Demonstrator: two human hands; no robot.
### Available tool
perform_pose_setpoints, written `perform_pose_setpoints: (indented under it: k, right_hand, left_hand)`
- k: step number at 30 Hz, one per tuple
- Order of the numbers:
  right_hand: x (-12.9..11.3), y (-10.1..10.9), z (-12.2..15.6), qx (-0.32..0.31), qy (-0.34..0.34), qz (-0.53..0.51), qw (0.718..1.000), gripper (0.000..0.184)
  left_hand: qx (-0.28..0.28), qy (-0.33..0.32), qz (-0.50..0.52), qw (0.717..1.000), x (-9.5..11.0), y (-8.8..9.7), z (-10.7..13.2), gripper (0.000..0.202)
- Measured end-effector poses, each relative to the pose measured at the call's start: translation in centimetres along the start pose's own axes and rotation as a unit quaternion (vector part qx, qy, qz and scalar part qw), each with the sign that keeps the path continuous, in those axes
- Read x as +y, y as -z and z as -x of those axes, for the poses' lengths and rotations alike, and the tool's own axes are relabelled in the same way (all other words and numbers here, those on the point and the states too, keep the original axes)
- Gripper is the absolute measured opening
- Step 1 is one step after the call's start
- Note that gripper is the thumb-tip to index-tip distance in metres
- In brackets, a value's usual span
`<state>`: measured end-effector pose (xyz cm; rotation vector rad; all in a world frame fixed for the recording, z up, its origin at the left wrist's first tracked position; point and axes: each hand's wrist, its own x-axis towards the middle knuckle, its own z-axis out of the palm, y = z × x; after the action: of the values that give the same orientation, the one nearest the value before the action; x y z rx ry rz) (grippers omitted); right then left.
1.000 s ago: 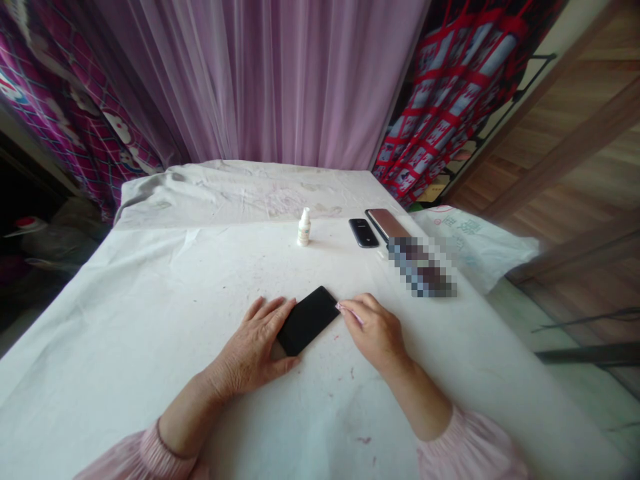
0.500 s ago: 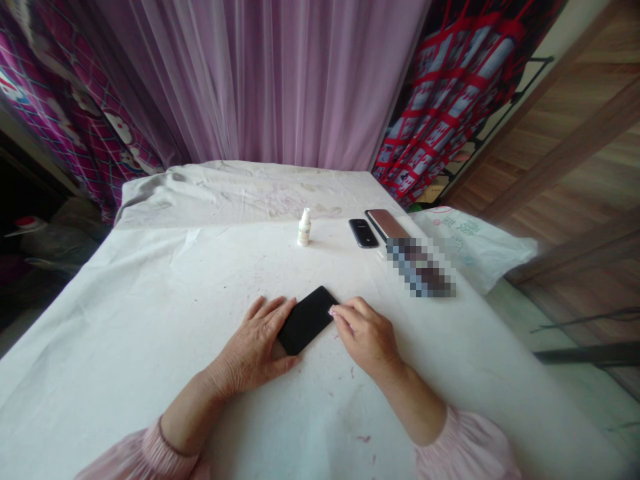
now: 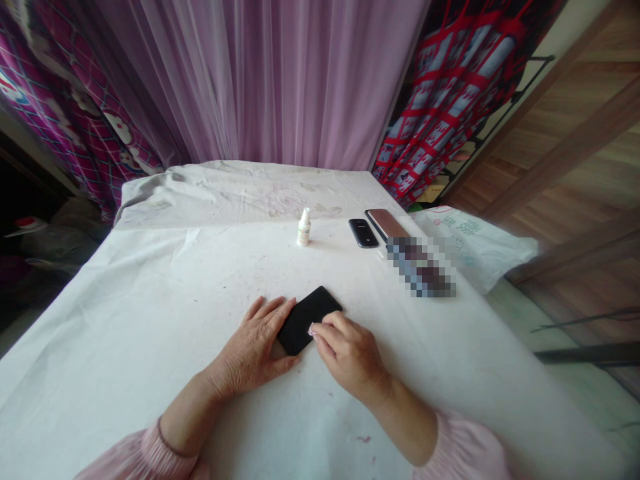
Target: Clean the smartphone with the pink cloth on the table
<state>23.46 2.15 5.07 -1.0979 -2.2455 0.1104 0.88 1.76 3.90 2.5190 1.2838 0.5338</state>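
A black smartphone [image 3: 303, 323] lies screen up on the white-covered table, tilted toward the upper right. My left hand [image 3: 255, 348] grips its left end, fingers along the top edge and thumb at the lower corner. Over the lower right edge of the screen is my right hand [image 3: 353, 353], its thumb and fingers pinching a small pinkish-white cloth or tissue [image 3: 312, 329]. Most of that cloth is hidden inside the fingers; its tip is at the screen.
Beyond the phone stands a small white spray bottle [image 3: 304, 228]. To its right lie a dark phone [image 3: 363, 233], a rose-coloured phone or case [image 3: 388, 225] and a pixelated item [image 3: 421, 268]. A plastic bag [image 3: 475, 243] rests at the right edge; curtains [image 3: 300, 80] hang behind the table [image 3: 150, 320].
My right hand has moved left and slightly down with the cloth, from the phone's right edge to its lower middle. My left hand and the phone have stayed put.
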Motion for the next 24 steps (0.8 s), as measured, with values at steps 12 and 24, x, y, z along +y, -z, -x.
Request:
perform_pose_setpoints:
  k: [12,24]
  right_hand:
    - [-0.8,0.1,0.0,-0.032,0.016,-0.011,0.999,0.018]
    - [2.0,0.4,-0.1,0.002,-0.049,-0.001,0.999,0.02]
  left_hand:
    - [0.0,0.001,-0.003,1.0,0.1,0.0,0.0,0.097]
    - [0.002,-0.01,-0.005,1.0,0.0,0.1,0.1,0.098]
